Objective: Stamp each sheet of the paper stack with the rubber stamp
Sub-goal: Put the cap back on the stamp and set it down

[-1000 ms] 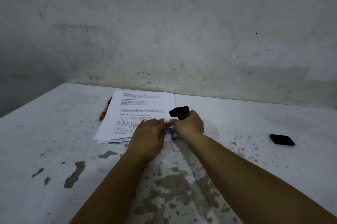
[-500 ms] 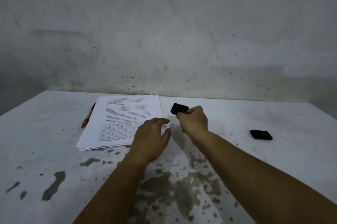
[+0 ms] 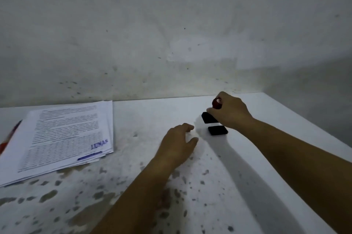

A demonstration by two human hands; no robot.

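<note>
Right hand (image 3: 229,113) pinches black rubber stamp with reddish knob (image 3: 209,116), held just above flat black rectangular ink pad (image 3: 218,130) on worn white table (image 3: 209,186). Left hand (image 3: 176,146) loosely spread, holds nothing, palm down near pad. White printed paper stack (image 3: 62,138) at left, top sheet bears blue "LUNAS" mark (image 3: 99,144). Red pen (image 3: 8,138) partly under stack's left edge.

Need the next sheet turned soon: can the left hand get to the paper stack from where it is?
Probably yes. The left hand holds nothing, its fingers loose, and only bare table lies between it and the paper stack; the right hand holds the stamp well clear.
</note>
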